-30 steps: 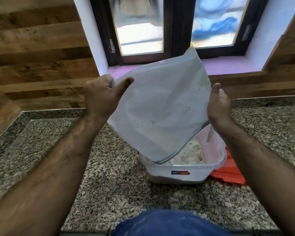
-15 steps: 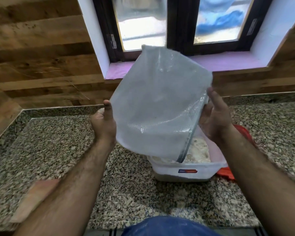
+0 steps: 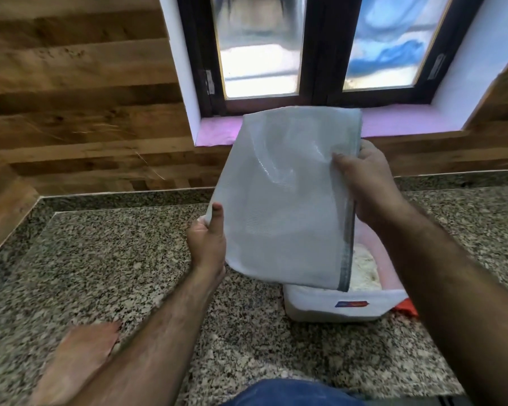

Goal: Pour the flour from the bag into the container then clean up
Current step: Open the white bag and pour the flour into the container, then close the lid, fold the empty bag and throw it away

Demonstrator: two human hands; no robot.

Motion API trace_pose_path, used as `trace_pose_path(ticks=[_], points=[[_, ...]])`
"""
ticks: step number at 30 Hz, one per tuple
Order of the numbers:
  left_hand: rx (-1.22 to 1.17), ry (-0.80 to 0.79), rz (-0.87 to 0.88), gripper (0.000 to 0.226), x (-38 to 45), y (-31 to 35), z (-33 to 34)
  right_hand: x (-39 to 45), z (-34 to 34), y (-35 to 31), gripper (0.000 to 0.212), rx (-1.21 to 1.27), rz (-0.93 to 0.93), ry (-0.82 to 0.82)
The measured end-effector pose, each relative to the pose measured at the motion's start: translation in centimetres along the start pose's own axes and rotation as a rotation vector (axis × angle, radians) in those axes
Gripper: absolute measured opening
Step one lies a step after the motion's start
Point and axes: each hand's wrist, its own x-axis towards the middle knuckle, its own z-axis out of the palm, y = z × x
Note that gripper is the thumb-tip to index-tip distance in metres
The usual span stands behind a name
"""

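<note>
Your left hand (image 3: 207, 241) & right hand (image 3: 370, 183) each clench a grip on the bag (image 3: 288, 200), tilted over the container (image 3: 335, 306) w/ flour (image 3: 362, 271) on the desk (image 3: 115, 259).

**Colours on your counter**

You hold a pale grey-white woven bag (image 3: 288, 206) with a dark edge stripe. Your container (image 3: 332, 307) is translucent white with a red-and-blue label, the flour (image 3: 362, 272) cream, the lid (image 3: 406, 306) orange-red, the countertop (image 3: 115, 259) speckled black-and-beige granite.
</note>
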Motion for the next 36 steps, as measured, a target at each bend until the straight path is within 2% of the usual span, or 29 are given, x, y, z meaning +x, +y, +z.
trace_pose_path(ticks=[2, 7, 11, 15, 19, 23, 25, 26, 28, 30, 31, 32, 34, 36], points=[[-0.043, 0.031, -0.084, 0.057, 0.4, 0.1, -1.5, 0.0, 2.4, -1.6, 0.019, -0.025, -0.001, -0.052], [-0.056, 0.137, -0.239, 0.045, 1.2, -0.2, -7.6, -0.3, 10.7, -1.8, 0.015, -0.096, 0.164, -0.256], [0.043, 0.178, -0.312, 0.041, 1.6, -2.2, -13.5, -1.3, 15.9, 2.7, 0.021, -0.062, 0.308, -0.214], [0.310, 0.195, -0.268, 0.045, 1.6, -5.9, -19.9, -2.3, 18.1, 9.7, 0.025, -0.166, 0.456, -0.204], [0.662, 0.135, -0.199, 0.033, 0.5, -8.0, -23.8, -3.9, 19.4, 16.4, 0.028, -0.270, 0.542, -0.183], [0.795, 0.007, -0.187, 0.029, -0.2, -10.3, -26.9, -5.2, 20.5, 22.1, 0.023, -0.291, 0.569, -0.187], [0.913, -0.043, -0.165, 0.027, -0.9, -10.5, -27.7, -5.5, 20.3, 24.0, 0.026, -0.339, 0.548, -0.168], [0.975, -0.062, -0.152, 0.033, -1.2, -10.6, -28.2, -5.7, 20.2, 24.6, 0.029, -0.381, 0.537, -0.156], [1.138, -0.084, -0.107, 0.059, -1.4, -10.5, -28.9, -6.2, 19.7, 25.6, 0.039, -0.540, 0.487, -0.120], [1.292, -0.105, -0.005, 0.079, -0.8, -10.4, -29.3, -7.3, 19.7, 26.0, 0.049, -0.780, 0.337, -0.116], [1.331, -0.143, 0.074, 0.081, -0.3, -10.0, -29.1, -8.2, 19.9, 26.2, 0.055, -0.931, 0.214, -0.154], [1.351, -0.198, 0.167, 0.080, 0.5, -9.6, -28.6, -9.3, 20.3, 26.5, 0.062, -1.055, 0.083, -0.234], [1.378, -0.342, 0.348, 0.074, 2.8, -9.0, -27.1, -11.9, 21.5, 26.7, 0.077, -1.223, -0.145, -0.496], [1.441, -0.457, 0.459, 0.070, 5.8, -8.5, -24.6, -13.8, 22.9, 27.8, 0.088, -1.307, -0.262, -0.733]])
